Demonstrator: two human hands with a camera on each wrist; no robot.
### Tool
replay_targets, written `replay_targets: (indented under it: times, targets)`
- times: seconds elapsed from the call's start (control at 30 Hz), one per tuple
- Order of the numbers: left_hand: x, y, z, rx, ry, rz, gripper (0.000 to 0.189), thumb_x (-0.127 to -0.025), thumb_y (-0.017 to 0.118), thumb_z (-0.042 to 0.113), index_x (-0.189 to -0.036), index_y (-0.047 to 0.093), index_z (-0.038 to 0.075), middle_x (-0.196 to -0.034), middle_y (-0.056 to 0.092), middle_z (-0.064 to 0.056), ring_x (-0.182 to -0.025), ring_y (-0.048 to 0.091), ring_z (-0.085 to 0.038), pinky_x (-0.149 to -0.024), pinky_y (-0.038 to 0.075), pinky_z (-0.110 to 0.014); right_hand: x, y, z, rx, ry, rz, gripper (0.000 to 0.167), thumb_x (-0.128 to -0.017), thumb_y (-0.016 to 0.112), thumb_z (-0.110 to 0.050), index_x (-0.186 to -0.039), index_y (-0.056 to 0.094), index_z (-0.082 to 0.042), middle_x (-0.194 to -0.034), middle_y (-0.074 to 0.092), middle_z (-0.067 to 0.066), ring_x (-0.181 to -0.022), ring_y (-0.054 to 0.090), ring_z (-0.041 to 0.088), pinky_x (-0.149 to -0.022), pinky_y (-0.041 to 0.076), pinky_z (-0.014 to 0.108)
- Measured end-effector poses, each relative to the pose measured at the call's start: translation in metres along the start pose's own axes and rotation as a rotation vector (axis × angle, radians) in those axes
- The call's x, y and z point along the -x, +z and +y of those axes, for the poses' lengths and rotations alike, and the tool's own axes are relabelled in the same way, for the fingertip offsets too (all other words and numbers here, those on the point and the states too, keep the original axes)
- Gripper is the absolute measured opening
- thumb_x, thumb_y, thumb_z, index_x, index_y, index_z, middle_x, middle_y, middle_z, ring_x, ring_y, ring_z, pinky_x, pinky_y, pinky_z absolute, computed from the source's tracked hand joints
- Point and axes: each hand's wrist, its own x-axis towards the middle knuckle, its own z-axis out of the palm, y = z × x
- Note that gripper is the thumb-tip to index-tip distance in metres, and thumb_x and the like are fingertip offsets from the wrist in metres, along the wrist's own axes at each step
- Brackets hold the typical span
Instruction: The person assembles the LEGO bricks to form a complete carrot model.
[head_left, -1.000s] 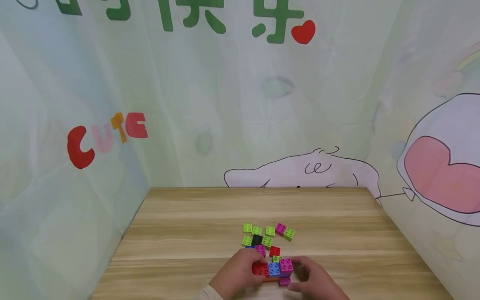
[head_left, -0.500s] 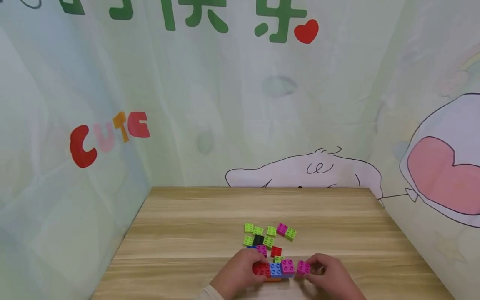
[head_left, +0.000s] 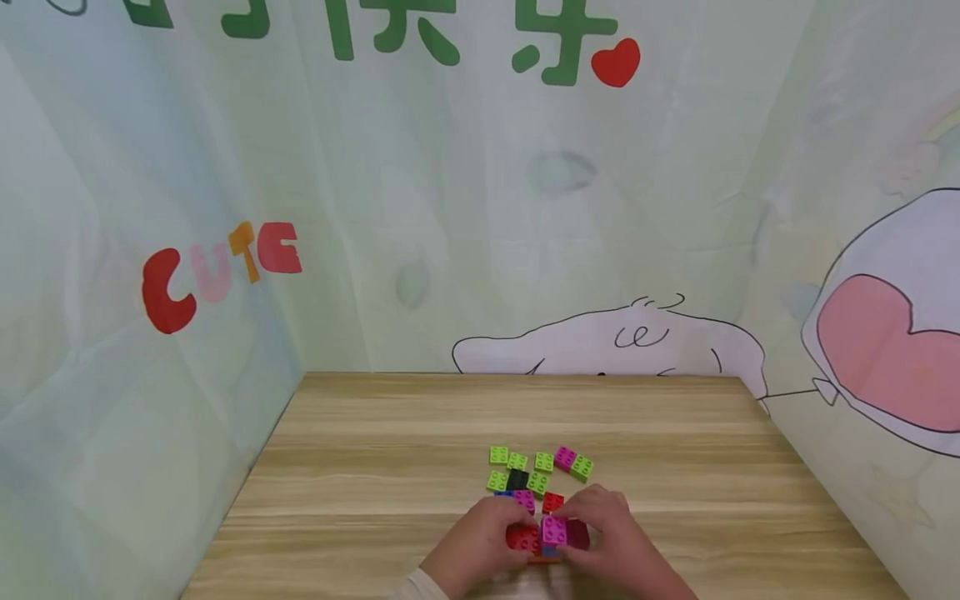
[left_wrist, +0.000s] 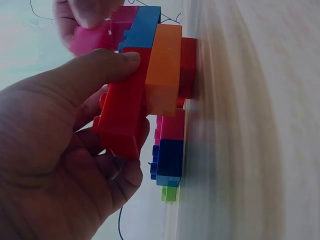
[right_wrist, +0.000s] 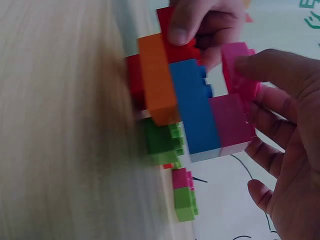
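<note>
My left hand (head_left: 471, 546) grips the long red brick (left_wrist: 122, 107) of a built brick assembly, thumb on its side. Joined to that build are an orange brick (left_wrist: 164, 70) underneath, a long blue brick (right_wrist: 194, 107) beside the red one and a magenta brick (right_wrist: 231, 120) on the blue one's outer end. Another red brick (right_wrist: 135, 82) shows below the orange. Between thumb and fingers my right hand (head_left: 618, 542) pinches a loose-looking pink brick (head_left: 554, 530). It is over the blue brick's studs, right by the magenta brick, and tilted in the right wrist view.
Behind the build, several lime green bricks (head_left: 498, 455) lie on the wooden table (head_left: 360, 467). Among them are a black brick (head_left: 517, 480), a magenta brick (head_left: 524, 500), a blue brick (left_wrist: 170, 160) and a small red brick (head_left: 553, 502). A printed cloth (head_left: 375, 250) surrounds the table.
My right hand picked up the pink brick at the build's right side, drew it away to the right, then brought it left over the blue brick. My left hand keeps its grip.
</note>
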Motion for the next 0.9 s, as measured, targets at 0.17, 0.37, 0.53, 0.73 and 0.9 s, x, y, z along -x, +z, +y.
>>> replay_targets:
  times: [0.17, 0.37, 0.53, 0.73, 0.9]
  targets:
    - [-0.003, 0.000, 0.000, -0.024, 0.010, -0.002, 0.022, -0.078, 0.092, 0.020, -0.096, 0.080, 0.024, -0.091, 0.068, 0.022, -0.085, 0.059, 0.004, -0.080, 0.055, -0.025, -0.003, 0.005, 0.001, 0.059, 0.012, -0.012, 0.026, -0.080, 0.089, -0.033, -0.103, 0.078, -0.032, -0.102, 0.062, -0.028, -0.102, 0.053, 0.002, -0.088, 0.037, 0.036]
    - [-0.003, 0.000, 0.000, -0.015, -0.009, -0.021, 0.020, -0.079, 0.091, 0.021, -0.094, 0.079, 0.025, -0.089, 0.067, 0.021, -0.083, 0.059, 0.003, -0.079, 0.055, -0.026, -0.005, 0.003, 0.004, 0.085, -0.041, -0.032, 0.025, -0.079, 0.089, -0.029, -0.102, 0.079, -0.031, -0.103, 0.062, -0.026, -0.102, 0.054, 0.003, -0.087, 0.038, 0.036]
    - [-0.002, 0.001, 0.000, -0.006, -0.016, -0.021, 0.020, -0.079, 0.091, 0.021, -0.096, 0.080, 0.024, -0.090, 0.067, 0.022, -0.084, 0.059, 0.003, -0.081, 0.055, -0.027, -0.007, 0.001, 0.005, 0.073, -0.070, -0.058, 0.028, -0.074, 0.090, -0.026, -0.099, 0.079, -0.030, -0.101, 0.063, -0.025, -0.101, 0.055, 0.003, -0.085, 0.037, 0.034]
    - [-0.004, 0.000, 0.000, -0.006, -0.018, -0.007, 0.019, -0.079, 0.091, 0.021, -0.095, 0.081, 0.025, -0.087, 0.066, 0.022, -0.081, 0.058, 0.002, -0.079, 0.054, -0.027, -0.010, -0.003, 0.004, 0.074, -0.116, -0.051, 0.029, -0.071, 0.092, -0.027, -0.096, 0.077, -0.028, -0.100, 0.063, -0.022, -0.100, 0.055, 0.004, -0.085, 0.037, 0.034]
    - [-0.003, 0.001, 0.000, 0.024, -0.038, -0.013, 0.020, -0.078, 0.091, 0.019, -0.094, 0.080, 0.024, -0.088, 0.067, 0.021, -0.082, 0.059, 0.001, -0.080, 0.055, -0.028, -0.010, -0.001, 0.005, 0.070, -0.091, -0.091, 0.028, -0.073, 0.091, -0.028, -0.097, 0.076, -0.031, -0.101, 0.062, -0.023, -0.101, 0.055, 0.004, -0.085, 0.036, 0.034]
